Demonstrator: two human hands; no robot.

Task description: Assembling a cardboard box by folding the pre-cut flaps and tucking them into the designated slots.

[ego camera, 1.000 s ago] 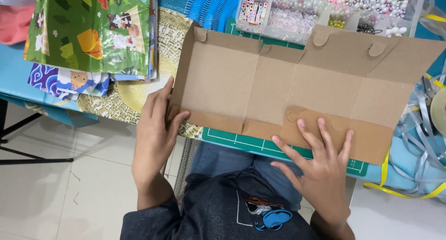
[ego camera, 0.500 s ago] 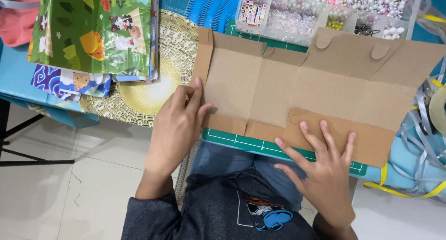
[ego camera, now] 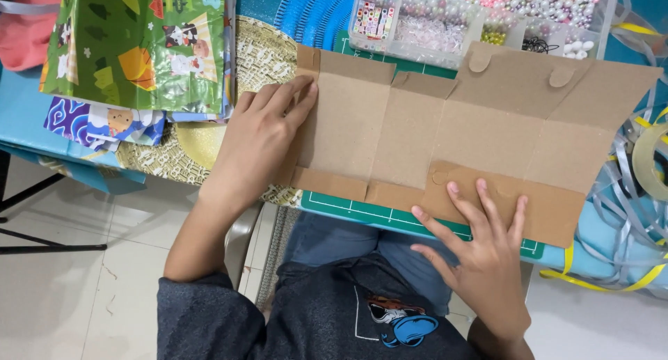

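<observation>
Fingers [ego camera: 296, 95] of left hand [ego camera: 257, 141] now flattening cardboard's [ego camera: 445, 134] end flap, having slid onto it from the edge; right hand [ego camera: 487, 252] staying spread, pinning the front flap against green cutting mat [ego camera: 390, 214] on the table.

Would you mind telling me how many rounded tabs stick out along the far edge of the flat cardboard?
2. One rounded tab is near the middle of the cardboard's far edge; the other is just right of it. None seem hidden.
</observation>
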